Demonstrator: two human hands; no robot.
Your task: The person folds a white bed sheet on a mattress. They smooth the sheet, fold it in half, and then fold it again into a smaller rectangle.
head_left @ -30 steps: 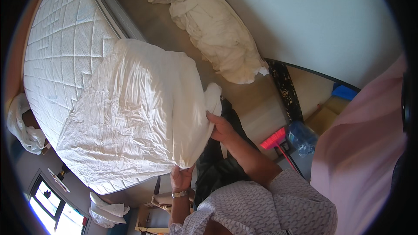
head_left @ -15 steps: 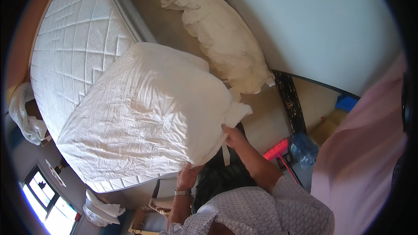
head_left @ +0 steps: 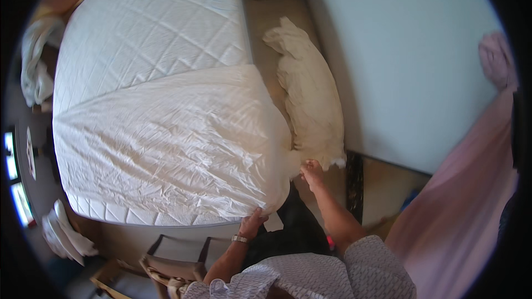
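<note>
A white bed sheet (head_left: 177, 144) covers the near part of a quilted white mattress (head_left: 160, 27), wrinkled on top and drawn down over the near right corner. My left hand (head_left: 254, 225), with a watch on its wrist, grips the sheet low on the near edge of that corner. Farther right, my right hand (head_left: 311, 171) is closed on the sheet's loose edge, pulling it out from the mattress's side. Both hands' fingertips are partly hidden by cloth. The far half of the mattress lies bare.
A bundle of off-white cloth (head_left: 313, 99) lies on the floor between the mattress and a large pale panel (head_left: 399, 61). Pink fabric (head_left: 454, 188) hangs at the right. At the near left stand a wooden chair (head_left: 172, 271) and a pile of white cloth (head_left: 66, 232).
My view has turned, showing more of the mattress. The sheet now lies flatter and lower around the corner. My right hand has moved outward with the sheet's edge; the left still holds its spot.
</note>
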